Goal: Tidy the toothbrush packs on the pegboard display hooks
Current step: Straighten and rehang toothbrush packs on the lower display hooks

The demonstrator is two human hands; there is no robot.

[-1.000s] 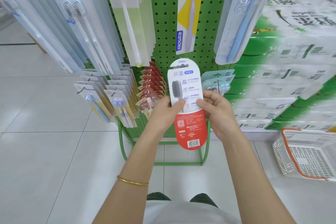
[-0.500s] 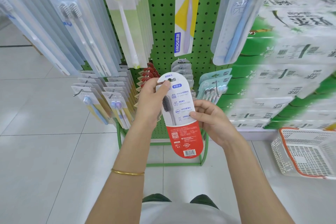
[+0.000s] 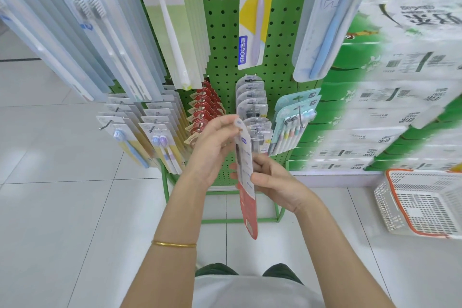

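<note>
At frame centre, the right hand (image 3: 280,185) grips the middle of a white-and-red toothbrush pack (image 3: 248,212), seen nearly edge-on, and the left hand (image 3: 212,152) pinches its top. Just beyond, matching packs (image 3: 251,97) hang on the green pegboard (image 3: 221,32).

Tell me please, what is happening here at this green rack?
A person stands before the green pegboard with one white-and-red toothbrush pack in both hands. The left hand pinches its top end and the right hand holds its middle. The pack is turned edge-on, close to the row of similar packs hanging on a hook. It does not appear to be hung there yet.
</note>
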